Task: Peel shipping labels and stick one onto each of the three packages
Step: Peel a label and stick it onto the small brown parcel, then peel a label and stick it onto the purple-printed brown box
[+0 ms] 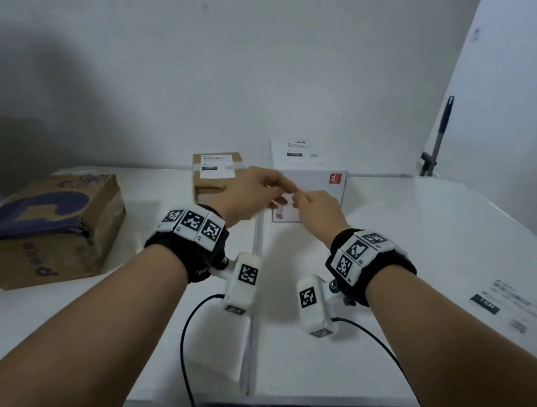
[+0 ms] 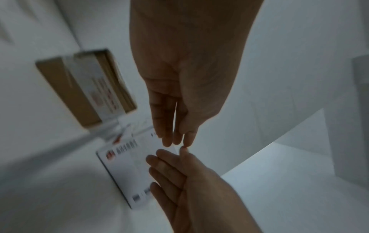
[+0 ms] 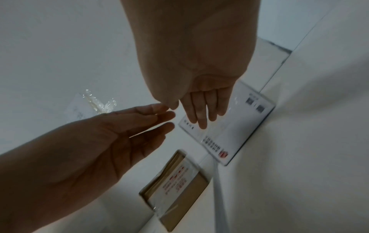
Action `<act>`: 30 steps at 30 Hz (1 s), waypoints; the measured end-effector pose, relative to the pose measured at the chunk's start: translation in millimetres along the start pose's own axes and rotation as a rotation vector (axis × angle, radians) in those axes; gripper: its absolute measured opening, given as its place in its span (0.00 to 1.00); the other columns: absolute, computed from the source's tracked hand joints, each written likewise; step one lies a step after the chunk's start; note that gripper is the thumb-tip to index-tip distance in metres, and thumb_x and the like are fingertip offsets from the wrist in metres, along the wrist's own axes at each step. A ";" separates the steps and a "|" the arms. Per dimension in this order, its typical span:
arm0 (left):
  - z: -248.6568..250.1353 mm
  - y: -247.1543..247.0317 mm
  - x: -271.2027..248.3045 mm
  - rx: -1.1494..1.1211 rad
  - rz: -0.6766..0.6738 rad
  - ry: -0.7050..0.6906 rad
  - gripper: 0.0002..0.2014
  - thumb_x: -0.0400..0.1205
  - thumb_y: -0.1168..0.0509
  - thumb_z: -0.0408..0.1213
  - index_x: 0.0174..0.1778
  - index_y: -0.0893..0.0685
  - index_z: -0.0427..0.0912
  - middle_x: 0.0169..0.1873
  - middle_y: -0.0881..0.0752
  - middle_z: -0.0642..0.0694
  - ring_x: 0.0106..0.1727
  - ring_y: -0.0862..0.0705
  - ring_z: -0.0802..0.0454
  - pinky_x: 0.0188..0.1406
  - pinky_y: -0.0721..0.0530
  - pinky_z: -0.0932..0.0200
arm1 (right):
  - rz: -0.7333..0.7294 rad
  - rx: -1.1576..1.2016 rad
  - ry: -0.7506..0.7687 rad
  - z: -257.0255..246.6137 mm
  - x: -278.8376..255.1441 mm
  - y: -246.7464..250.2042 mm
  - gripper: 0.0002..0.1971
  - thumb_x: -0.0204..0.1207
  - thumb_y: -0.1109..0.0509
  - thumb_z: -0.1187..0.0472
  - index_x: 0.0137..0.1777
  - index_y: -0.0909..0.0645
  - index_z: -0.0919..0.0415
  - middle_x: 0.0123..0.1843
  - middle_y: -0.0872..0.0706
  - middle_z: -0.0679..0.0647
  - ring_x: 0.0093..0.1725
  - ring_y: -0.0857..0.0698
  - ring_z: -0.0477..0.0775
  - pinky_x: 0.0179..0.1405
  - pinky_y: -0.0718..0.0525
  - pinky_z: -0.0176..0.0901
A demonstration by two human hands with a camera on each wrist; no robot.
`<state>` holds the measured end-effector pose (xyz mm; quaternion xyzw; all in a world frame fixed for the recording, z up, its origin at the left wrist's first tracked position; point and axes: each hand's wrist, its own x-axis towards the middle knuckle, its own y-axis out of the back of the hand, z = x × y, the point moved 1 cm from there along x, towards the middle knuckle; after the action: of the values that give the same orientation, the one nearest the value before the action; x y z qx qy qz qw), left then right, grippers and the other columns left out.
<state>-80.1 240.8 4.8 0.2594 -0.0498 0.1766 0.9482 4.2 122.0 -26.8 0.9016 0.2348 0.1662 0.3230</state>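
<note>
Three packages stand on the white table (image 1: pixel 426 241). The large brown box with purple print (image 1: pixel 49 225) at the left shows no label. The small brown box (image 1: pixel 216 172) (image 2: pixel 66 88) (image 3: pixel 179 189) and the white box (image 1: pixel 305 170) (image 2: pixel 127 170) (image 3: pixel 239 126) each carry a white label on top. My left hand (image 1: pixel 281 184) (image 2: pixel 175 138) (image 3: pixel 159 116) and right hand (image 1: pixel 300 197) (image 2: pixel 169 157) (image 3: pixel 189 113) meet in the air in front of the white box. Their fingers are mostly straight and the thumb tips touch. I see nothing between them.
A flat sheet with printed labels (image 1: pixel 513 307) lies on the table at the right. A dark pole (image 1: pixel 440 133) stands clamped at the table's back right corner. A seam (image 1: pixel 251 337) runs down the table's middle. White walls close the back and right.
</note>
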 end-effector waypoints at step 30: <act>70.1 -202.2 13.2 -0.258 -0.473 0.111 0.12 0.84 0.40 0.25 0.59 0.14 0.32 0.57 0.12 0.37 0.52 0.12 0.45 0.59 0.14 0.53 | -0.036 -0.766 -0.697 188.8 -101.2 186.9 0.17 0.76 0.33 0.62 0.65 0.24 0.63 0.70 0.25 0.62 0.71 0.27 0.65 0.71 0.27 0.54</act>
<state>4.9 46.8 -28.4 0.1307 0.0419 -0.0436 0.9896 64.0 -154.2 -57.4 0.7163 0.0509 -0.0758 0.6917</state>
